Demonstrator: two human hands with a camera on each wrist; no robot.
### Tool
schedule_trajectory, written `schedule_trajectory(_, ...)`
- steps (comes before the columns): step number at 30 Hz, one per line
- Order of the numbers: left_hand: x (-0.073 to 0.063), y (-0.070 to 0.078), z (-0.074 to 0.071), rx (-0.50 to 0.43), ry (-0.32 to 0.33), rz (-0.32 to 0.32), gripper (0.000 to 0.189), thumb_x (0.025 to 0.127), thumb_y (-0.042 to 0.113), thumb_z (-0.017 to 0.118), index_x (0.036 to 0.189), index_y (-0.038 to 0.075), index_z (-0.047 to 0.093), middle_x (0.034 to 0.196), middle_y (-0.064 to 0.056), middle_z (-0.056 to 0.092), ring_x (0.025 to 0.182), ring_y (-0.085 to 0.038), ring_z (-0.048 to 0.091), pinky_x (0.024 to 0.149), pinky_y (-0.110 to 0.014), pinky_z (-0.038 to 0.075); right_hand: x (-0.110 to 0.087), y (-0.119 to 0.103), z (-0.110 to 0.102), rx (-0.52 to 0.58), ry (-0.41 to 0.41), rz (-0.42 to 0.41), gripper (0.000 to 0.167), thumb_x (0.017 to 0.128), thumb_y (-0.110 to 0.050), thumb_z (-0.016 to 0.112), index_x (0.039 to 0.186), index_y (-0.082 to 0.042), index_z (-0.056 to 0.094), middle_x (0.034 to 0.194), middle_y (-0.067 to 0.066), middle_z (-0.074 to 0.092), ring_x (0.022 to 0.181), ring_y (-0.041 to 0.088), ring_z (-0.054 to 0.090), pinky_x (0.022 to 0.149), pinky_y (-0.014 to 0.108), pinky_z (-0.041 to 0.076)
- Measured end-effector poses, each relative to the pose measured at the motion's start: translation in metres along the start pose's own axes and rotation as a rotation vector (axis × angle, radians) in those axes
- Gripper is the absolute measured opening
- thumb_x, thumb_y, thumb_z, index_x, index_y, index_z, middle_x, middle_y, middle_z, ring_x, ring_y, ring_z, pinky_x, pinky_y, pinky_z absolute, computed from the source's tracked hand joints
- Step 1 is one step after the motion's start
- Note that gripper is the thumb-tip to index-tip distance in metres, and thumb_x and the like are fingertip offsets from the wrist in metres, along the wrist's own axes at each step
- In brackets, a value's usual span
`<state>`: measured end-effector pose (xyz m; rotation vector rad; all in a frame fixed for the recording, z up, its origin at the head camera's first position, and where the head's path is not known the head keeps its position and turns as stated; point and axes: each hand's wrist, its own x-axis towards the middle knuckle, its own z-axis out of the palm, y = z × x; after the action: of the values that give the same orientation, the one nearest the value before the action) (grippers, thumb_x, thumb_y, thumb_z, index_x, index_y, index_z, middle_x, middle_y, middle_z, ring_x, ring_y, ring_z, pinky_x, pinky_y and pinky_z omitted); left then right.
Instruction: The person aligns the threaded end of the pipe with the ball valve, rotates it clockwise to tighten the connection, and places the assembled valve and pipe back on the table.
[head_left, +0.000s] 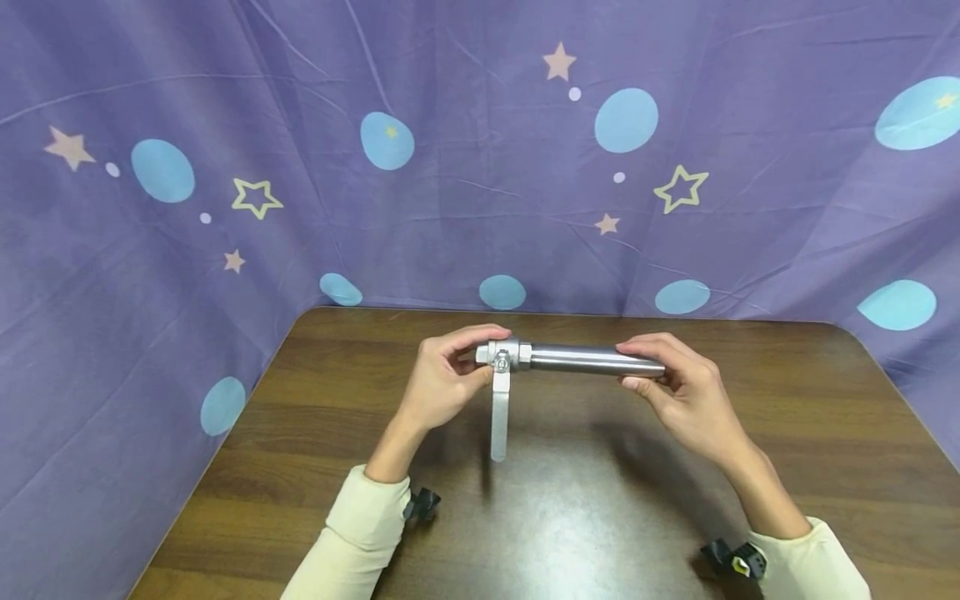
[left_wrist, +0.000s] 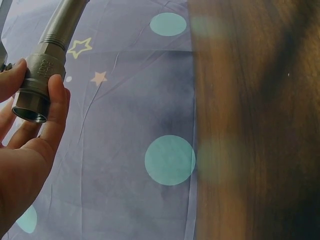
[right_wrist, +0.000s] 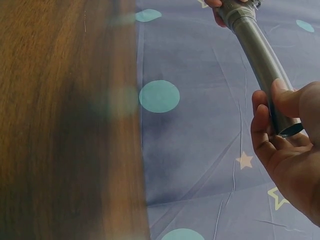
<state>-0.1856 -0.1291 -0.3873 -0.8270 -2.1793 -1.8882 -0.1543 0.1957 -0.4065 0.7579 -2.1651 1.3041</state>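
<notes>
A silver metal valve [head_left: 513, 353] is sitting at the left end of a smooth, shiny metal pipe [head_left: 581, 360], the two forming one straight, nearly level line above a wooden table [head_left: 300, 433]. The valve's flat lever handle [head_left: 499, 421] is extending at right angles to the pipe. A left hand [head_left: 441, 379] is gripping the valve body, which is showing raised markings; a right hand [head_left: 693, 404] is holding the pipe near its open right end.

Wrinkled purple cloth backdrop [head_left: 465, 225], printed stars [head_left: 558, 62], blue spots [head_left: 626, 121], brown wood-grain table [head_left: 300, 467], bright glare [head_left: 562, 542]
</notes>
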Motion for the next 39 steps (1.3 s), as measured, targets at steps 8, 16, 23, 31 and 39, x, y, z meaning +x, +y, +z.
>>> schedule_trajectory(8, 0.0002, 0.0002, -0.0002, -0.002, 0.002, -0.005, 0.047, 0.081, -0.020, 0.069, 0.126, -0.008, 0.073, 0.129, -0.026, 0.075, 0.105, -0.005, 0.072, 0.090, -0.027, 0.067, -0.0005, -0.0007, -0.0005, -0.007, -0.005, 0.009, 0.050, 0.078, 0.021, 0.081, 0.122, -0.001, 0.076, 0.114, 0.010, 0.076, 0.092, -0.004, 0.065, 0.064, 0.009, 0.055)
schedule_trajectory(16, -0.0002, 0.0014, -0.0007, -0.005, 0.005, -0.004, 0.047, 0.080, -0.020, 0.069, 0.125, -0.008, 0.074, 0.128, -0.025, 0.075, 0.106, -0.005, 0.072, 0.089, -0.030, 0.068, -0.0004, 0.0000, -0.0011, -0.031, -0.023, 0.024, 0.050, 0.080, 0.018, 0.081, 0.125, -0.003, 0.076, 0.114, 0.008, 0.076, 0.088, -0.004, 0.064, 0.064, 0.009, 0.054)
schedule_trajectory(23, -0.0003, 0.0014, -0.0008, -0.008, 0.007, 0.002, 0.047, 0.080, -0.020, 0.069, 0.125, -0.007, 0.074, 0.129, -0.025, 0.075, 0.104, -0.006, 0.072, 0.087, -0.030, 0.069, -0.0008, 0.0009, -0.0014, -0.024, -0.035, 0.032, 0.050, 0.081, 0.018, 0.081, 0.127, -0.002, 0.075, 0.114, 0.005, 0.076, 0.083, -0.005, 0.068, 0.061, 0.011, 0.055)
schedule_trajectory(31, -0.0004, 0.0001, -0.0012, -0.006, 0.007, 0.009, 0.047, 0.080, -0.020, 0.068, 0.125, -0.008, 0.074, 0.128, -0.025, 0.075, 0.105, -0.006, 0.072, 0.088, -0.029, 0.068, -0.0011, -0.0002, -0.0015, -0.004, -0.048, 0.044, 0.049, 0.083, 0.018, 0.078, 0.128, 0.000, 0.073, 0.112, 0.003, 0.075, 0.081, -0.002, 0.072, 0.064, 0.013, 0.060)
schedule_trajectory(39, -0.0002, 0.0020, -0.0011, 0.001, 0.007, 0.003, 0.047, 0.080, -0.020, 0.069, 0.125, -0.008, 0.074, 0.129, -0.025, 0.075, 0.106, -0.005, 0.072, 0.089, -0.028, 0.068, -0.0025, 0.0000, -0.0005, 0.011, -0.055, 0.069, 0.048, 0.086, 0.017, 0.077, 0.130, -0.002, 0.073, 0.111, 0.003, 0.074, 0.078, 0.005, 0.074, 0.064, 0.014, 0.061)
